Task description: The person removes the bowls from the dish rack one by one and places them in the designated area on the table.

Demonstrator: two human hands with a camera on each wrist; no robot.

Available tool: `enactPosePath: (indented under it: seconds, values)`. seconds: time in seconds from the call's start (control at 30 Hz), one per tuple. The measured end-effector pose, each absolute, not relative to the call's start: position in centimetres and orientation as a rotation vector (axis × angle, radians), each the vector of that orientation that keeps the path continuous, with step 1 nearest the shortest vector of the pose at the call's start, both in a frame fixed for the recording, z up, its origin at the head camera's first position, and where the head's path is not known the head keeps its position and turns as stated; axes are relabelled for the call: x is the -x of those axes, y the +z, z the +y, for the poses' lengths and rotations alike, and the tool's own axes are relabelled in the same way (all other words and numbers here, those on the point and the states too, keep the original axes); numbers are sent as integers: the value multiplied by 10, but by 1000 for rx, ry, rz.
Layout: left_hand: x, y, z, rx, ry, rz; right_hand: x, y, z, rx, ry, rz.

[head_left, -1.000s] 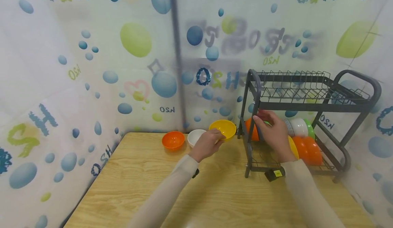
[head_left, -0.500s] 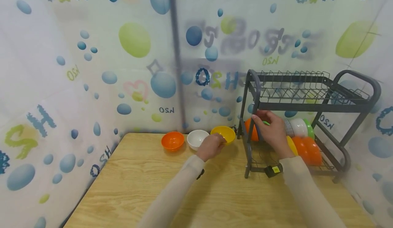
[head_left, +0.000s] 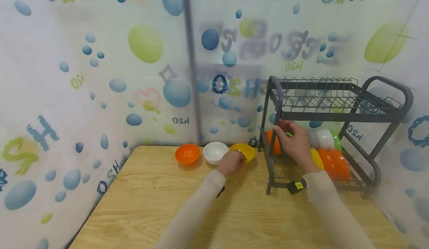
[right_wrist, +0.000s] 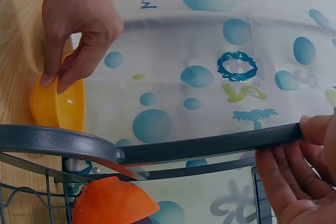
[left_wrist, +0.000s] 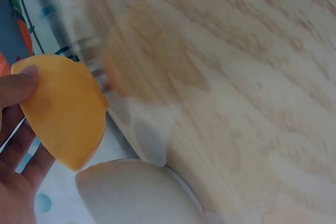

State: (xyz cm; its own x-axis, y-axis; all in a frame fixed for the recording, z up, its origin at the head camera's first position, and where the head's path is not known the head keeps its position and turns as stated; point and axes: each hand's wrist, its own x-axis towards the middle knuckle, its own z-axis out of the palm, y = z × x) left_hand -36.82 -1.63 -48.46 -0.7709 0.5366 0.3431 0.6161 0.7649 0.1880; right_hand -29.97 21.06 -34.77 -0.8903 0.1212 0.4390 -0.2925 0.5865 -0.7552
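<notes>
Nearest me: my light sleeves (head_left: 194,208) reaching over the wood-grain table (head_left: 134,208). Black device with a yellow label (head_left: 296,186) at my right wrist. My left hand (head_left: 231,162) pinches the yellow bowl (head_left: 248,152) by its rim, thumb on one side of the wall, fingers on the other. Bowl is near the table's back edge, mouth up, between the white bowl (head_left: 214,152) and the rack (head_left: 338,117); can't tell if its base rests fully on the wood. White bowl just beside it, orange bowl (head_left: 187,154) next along to the left, both upright on the table. My right hand (head_left: 295,142) grips the rack's left upright below the top tier, thumb on one face, fingers round the other. Rack is dark metal, two tiers. Lower tier: orange bowls (head_left: 335,165) on their sides in front, yellow piece (head_left: 316,159) beside them, white piece (head_left: 325,139) and green piece (head_left: 336,141) behind. Farthest: wall sheet (head_left: 144,92), blue and green drops, mirrored "H2O" lettering.
</notes>
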Motion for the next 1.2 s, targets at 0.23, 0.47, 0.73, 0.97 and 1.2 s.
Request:
enactPosePath:
  seconds: [0.23, 0.47, 0.73, 0.97, 1.2]
  values:
    - [370, -488, -13, 873, -430, -2758, 300, -348, 211, -157, 1262, -2367]
    - [372, -488, -12, 878, -416, -2783, 300, -347, 210, -174, 1236, -2368]
    - [372, -489, -13, 868, -528, -2821, 300, -347, 209, -173, 1238, -2382]
    - [369, -489, -17, 882, -608, -2791, 301, -348, 208, -176, 1221, -2377]
    - [368, -487, -22, 837, -686, -2809, 301, -349, 209, -181, 1229, -2379]
